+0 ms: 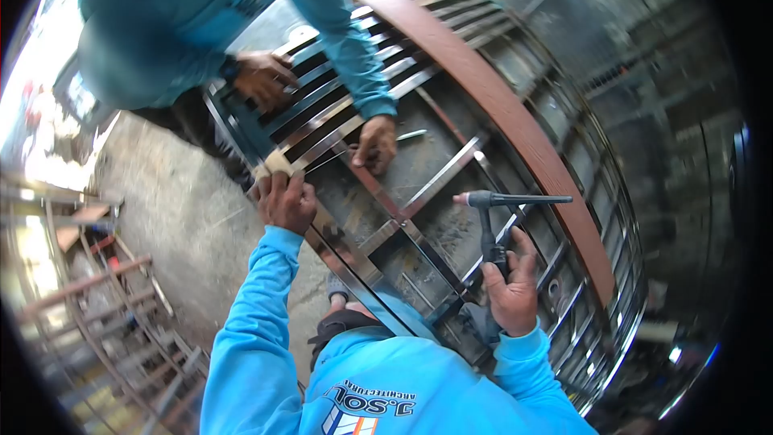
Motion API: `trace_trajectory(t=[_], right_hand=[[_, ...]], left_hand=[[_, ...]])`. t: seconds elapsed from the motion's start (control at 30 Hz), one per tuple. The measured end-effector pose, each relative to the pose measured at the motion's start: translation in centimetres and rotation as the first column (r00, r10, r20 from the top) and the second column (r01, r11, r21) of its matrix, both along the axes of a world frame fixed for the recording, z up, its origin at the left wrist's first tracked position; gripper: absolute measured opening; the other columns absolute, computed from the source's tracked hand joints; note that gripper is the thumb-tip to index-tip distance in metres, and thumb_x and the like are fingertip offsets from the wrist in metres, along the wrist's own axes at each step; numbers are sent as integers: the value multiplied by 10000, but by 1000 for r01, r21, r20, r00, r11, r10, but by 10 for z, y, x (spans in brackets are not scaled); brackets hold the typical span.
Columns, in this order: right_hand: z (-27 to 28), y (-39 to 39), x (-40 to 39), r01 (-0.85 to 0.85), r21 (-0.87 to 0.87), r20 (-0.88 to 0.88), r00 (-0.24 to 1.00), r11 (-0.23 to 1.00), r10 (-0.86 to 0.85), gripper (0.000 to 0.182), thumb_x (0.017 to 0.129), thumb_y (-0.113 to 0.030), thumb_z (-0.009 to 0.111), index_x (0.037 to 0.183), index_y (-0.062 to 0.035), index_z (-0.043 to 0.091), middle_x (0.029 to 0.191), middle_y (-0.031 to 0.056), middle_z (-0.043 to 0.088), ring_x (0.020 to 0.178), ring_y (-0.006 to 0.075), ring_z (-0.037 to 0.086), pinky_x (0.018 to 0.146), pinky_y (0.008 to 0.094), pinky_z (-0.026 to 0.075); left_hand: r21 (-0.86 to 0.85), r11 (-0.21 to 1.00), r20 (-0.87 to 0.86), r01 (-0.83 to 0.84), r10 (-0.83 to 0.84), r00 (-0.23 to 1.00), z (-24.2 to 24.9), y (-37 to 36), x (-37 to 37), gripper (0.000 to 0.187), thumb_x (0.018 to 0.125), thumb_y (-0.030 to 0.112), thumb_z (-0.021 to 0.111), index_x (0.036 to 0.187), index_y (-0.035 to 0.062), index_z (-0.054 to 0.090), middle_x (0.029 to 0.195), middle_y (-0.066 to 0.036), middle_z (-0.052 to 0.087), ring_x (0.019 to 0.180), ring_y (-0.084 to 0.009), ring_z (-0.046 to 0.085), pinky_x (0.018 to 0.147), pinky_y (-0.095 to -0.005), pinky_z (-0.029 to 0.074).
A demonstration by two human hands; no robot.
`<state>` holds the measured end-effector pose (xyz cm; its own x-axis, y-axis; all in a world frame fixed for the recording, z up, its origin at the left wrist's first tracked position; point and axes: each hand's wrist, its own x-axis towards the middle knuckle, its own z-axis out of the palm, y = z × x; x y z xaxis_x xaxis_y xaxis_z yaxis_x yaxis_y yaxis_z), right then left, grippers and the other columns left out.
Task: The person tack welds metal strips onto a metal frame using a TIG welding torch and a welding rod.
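My right hand (513, 286) is wrapped round the handle of a TIG welding torch (485, 225), whose pale nozzle points left over the metalwork. On the left, the fingers of my left hand (286, 201) curl over the outer bar of a shiny metal frame (348, 256), near where slats meet it. Inside this frame, flat bars (439, 180) cross in an X. Just beyond my left hand, a co-worker's hand (376, 145) reaches down to one of the crossing bars, with a thin light rod (412, 135) beside it.
A co-worker in a blue shirt (153, 40) leans over the frame's far left side, other hand (266, 80) resting by the slats. A curved reddish-brown band (499, 105) arcs across the right of the grille. Metal racks (105, 314) stand at lower left on the concrete floor (169, 185).
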<state>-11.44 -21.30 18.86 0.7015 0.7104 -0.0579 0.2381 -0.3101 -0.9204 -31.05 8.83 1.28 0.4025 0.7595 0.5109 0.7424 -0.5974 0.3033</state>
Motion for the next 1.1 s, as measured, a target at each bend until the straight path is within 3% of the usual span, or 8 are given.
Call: trace_trajectory(t=[0.13, 0.23, 0.4, 0.63, 0.7, 0.9, 0.93, 1.1], right_hand=[[42, -90, -10, 268, -84, 187, 950, 960, -249, 705, 975, -46, 631, 1566, -107, 254, 956, 67, 619, 627, 70, 536, 522, 225, 454], [67, -148, -27, 500, 1, 93, 862, 866, -498, 686, 992, -85, 615, 1575, -140, 258, 925, 40, 615, 613, 58, 510, 504, 221, 435], [88, -232, -54, 725, 129, 183, 653, 677, -735, 695, 1009, -126, 623, 1588, -159, 241, 945, 42, 617, 615, 50, 489, 489, 215, 434], [111, -315, -77, 780, 270, 359, 463, 565, -810, 647, 1041, -206, 600, 1591, -144, 265, 995, 99, 642, 618, 48, 503, 469, 207, 439], [114, -331, -83, 789, 297, 343, 438, 538, -831, 638, 1045, -219, 596, 1590, -142, 272, 999, 96, 640, 626, 50, 500, 477, 212, 434], [111, -371, -90, 812, 292, 307, 422, 506, -853, 627, 1048, -219, 586, 1590, -144, 279, 1016, 97, 639, 665, 60, 494, 557, 218, 441], [108, -379, -89, 810, 294, 308, 423, 508, -852, 629, 1047, -220, 588, 1589, -142, 279, 1018, 97, 639, 665, 61, 495, 559, 218, 443], [90, -389, -82, 799, 282, 313, 447, 531, -838, 635, 1042, -223, 597, 1586, -139, 281, 1022, 99, 641, 664, 63, 502, 562, 219, 450]], left_hand=[[55, 984, -1, 168, -168, 986, -6, -11, -2, 302, 750, 192, 719, 1050, 157, 719, 903, -80, 596, 915, -328, 585, 827, -498, 419], [30, 950, -47, 311, -310, 950, -9, -35, -4, 357, 770, 197, 720, 1122, 143, 686, 918, -100, 603, 927, -344, 589, 835, -522, 433], [-75, 881, -86, 466, -472, 878, -15, -86, -5, 399, 797, 201, 712, 1181, 104, 660, 935, -138, 633, 892, -377, 621, 774, -492, 513], [-37, 854, -92, 520, -521, 849, -20, -91, -4, 326, 834, 173, 657, 1148, 87, 655, 926, -137, 640, 865, -368, 606, 771, -490, 492], [-49, 856, -99, 515, -517, 850, -20, -92, -3, 365, 786, 201, 693, 1135, 96, 665, 905, -140, 626, 852, -367, 619, 756, -486, 508], [-131, 839, -154, 528, -544, 825, 9, -110, 13, 313, 871, 188, 622, 1178, 140, 662, 886, -129, 655, 824, -367, 650, 730, -488, 532], [-174, 823, -152, 540, -565, 811, 23, -116, 21, 271, 922, 178, 563, 1171, 145, 666, 899, -130, 684, 839, -373, 677, 727, -491, 547], [-332, 770, -144, 545, -612, 778, 47, -136, 70, 279, 957, 215, 507, 1176, 144, 665, 988, -151, 733, 910, -411, 699, 772, -520, 560]])
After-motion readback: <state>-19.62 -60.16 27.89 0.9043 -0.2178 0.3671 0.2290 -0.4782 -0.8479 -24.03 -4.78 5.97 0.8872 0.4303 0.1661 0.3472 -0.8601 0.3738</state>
